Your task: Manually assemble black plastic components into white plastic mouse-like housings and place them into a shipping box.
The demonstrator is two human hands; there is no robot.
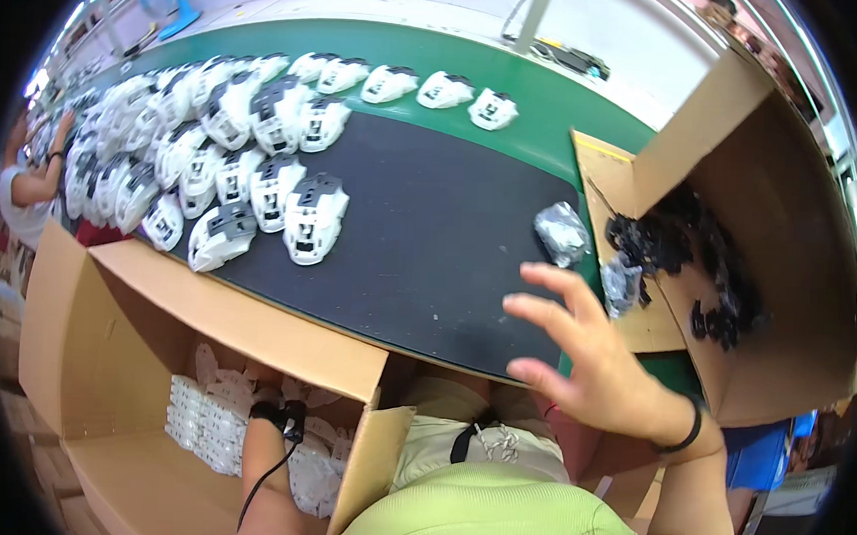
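Observation:
My right hand hovers over the right end of the black mat, fingers spread and holding nothing. Just beyond its fingertips sits a clear plastic bag with something greyish inside. My left hand reaches down into an open cardboard box at the lower left; the box flap hides its fingers. Around it in the box are white plastic parts, some in neat rows. Rounded white shells with dark grey tops crowd the mat's left side.
At the right, a tipped cardboard box holds black parts and a second plastic bag. More shells line the green table. A co-worker's arm is at far left. A blue fan stands behind.

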